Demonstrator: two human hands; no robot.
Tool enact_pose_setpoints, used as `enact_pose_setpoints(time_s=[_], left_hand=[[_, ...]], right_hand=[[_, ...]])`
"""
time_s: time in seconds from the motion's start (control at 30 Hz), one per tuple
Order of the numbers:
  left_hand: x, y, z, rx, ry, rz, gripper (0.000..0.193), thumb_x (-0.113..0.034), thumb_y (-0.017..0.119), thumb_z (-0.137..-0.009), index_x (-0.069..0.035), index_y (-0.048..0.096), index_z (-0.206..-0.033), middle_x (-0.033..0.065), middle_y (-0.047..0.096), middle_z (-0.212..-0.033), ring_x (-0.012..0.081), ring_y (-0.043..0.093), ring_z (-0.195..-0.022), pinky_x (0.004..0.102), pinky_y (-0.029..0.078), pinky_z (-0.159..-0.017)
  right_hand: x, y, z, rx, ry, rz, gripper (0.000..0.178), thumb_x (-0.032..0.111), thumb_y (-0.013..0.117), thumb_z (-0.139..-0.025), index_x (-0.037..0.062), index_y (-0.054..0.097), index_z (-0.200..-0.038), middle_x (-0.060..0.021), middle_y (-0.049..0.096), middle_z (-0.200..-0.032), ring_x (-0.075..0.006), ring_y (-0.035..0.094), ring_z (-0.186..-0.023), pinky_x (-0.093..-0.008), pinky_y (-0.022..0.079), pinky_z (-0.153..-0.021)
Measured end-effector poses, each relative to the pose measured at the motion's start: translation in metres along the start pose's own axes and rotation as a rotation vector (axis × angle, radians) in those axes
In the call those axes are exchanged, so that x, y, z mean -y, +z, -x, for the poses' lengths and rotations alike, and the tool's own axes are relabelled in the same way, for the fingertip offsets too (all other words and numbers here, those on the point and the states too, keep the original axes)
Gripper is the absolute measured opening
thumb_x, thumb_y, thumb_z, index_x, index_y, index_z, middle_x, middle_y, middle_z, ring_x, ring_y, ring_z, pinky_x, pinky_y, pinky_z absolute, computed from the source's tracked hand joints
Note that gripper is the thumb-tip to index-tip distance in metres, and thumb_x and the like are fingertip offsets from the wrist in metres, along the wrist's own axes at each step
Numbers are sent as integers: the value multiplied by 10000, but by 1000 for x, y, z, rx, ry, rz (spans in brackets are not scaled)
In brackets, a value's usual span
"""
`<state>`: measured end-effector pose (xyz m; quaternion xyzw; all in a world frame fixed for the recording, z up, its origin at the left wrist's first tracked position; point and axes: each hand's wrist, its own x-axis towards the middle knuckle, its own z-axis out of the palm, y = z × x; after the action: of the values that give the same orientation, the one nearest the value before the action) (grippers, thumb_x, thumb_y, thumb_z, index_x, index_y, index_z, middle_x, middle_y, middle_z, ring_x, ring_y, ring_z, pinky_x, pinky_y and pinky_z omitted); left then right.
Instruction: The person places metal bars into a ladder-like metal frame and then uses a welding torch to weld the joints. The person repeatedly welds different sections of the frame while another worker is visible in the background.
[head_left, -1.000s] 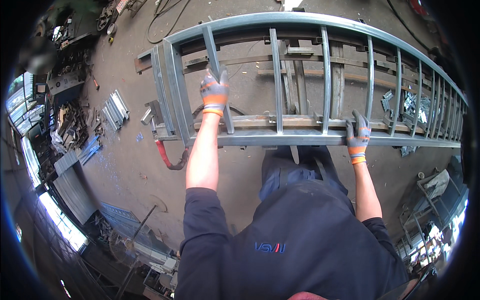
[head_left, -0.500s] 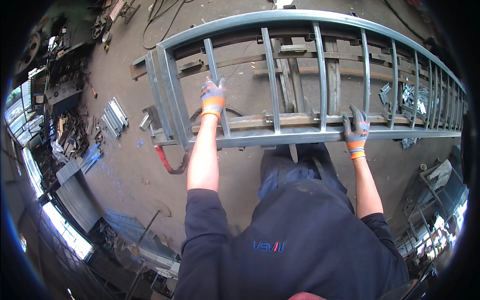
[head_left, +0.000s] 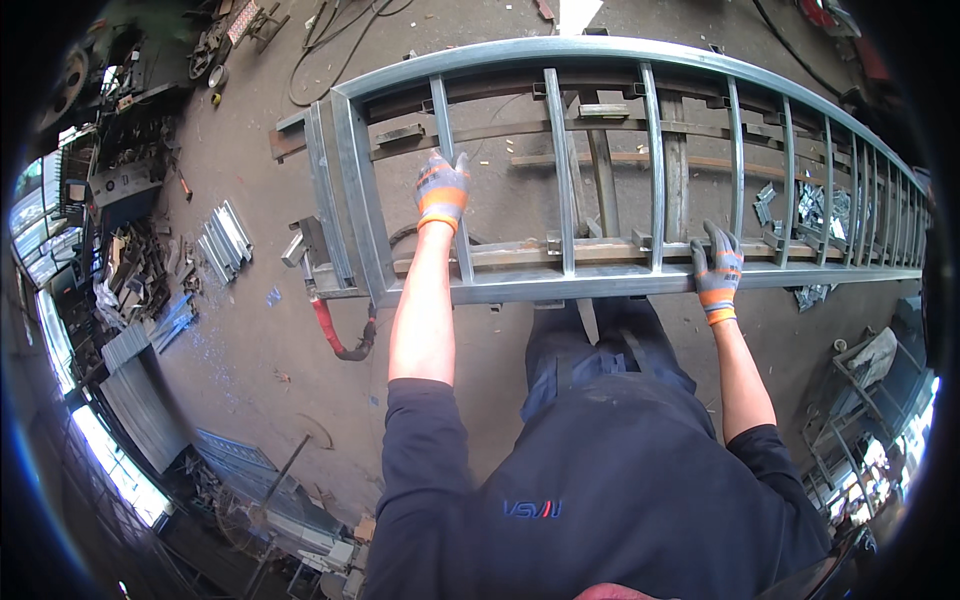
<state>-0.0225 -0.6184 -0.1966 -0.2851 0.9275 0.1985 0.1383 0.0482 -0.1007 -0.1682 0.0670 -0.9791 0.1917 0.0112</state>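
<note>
A long metal frame (head_left: 352,160) with a row of crossbars, like a ladder or railing, lies in front of me and runs off to the right. My left hand (head_left: 441,190), in a grey and orange glove, is closed around the crossbar (head_left: 442,110) nearest the frame's left end. On the near rail (head_left: 540,288) rests my right hand (head_left: 717,265), gloved alike, its fingers stretched apart over the rail beside another crossbar (head_left: 737,150). Under the frame are rusty steel supports (head_left: 600,165).
A red-wrapped cable (head_left: 328,328) hangs at the frame's left end. Metal strips (head_left: 225,240) lie on the floor to the left, and bright metal pieces (head_left: 828,208) under the frame's right part. Hoses (head_left: 340,40) run across the floor at the far side. A metal rack (head_left: 850,400) stands at right.
In the picture, the frame and both hands sit slightly lower and farther right than before. My left hand keeps its hold on the same crossbar; my right hand remains on the near rail.
</note>
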Motion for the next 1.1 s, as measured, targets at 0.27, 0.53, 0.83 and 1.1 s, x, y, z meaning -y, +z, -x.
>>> enact_pose_setpoints(time_s=[0.27,0.53,0.83,1.1], left_hand=[[-4,16,5,-58,-147,-29,703,-530,628,-980,37,595,-1395,312,714,-1219,474,686,-1160,539,551,-1001],[-3,10,5,-31,-103,-34,781,-596,620,-968,7,561,-1460,301,692,-1297,469,658,-1226,527,513,-1077],[29,-45,6,16,242,92,606,-454,736,-941,-46,625,-1374,236,723,-1221,442,680,-1138,495,540,-996],[122,-66,90,-101,584,317,374,-64,744,-890,-40,661,-1254,172,713,-1164,384,682,-1060,465,534,-978]], right_hand=[[0,-3,1,-49,28,-136,462,167,789,-907,85,683,-1349,-154,705,-1296,-395,611,-1241,-489,469,-1078],[53,-23,-31,-120,-133,-335,515,27,758,-845,19,668,-1352,-176,687,-1333,-397,612,-1255,-476,482,-1075],[211,12,-38,411,-176,-823,478,63,741,-889,13,656,-1357,-198,712,-1235,-373,674,-1133,-450,527,-990],[324,128,-81,733,17,-614,515,408,728,-972,30,672,-1317,-247,724,-1146,-432,683,-1092,-478,551,-943]])
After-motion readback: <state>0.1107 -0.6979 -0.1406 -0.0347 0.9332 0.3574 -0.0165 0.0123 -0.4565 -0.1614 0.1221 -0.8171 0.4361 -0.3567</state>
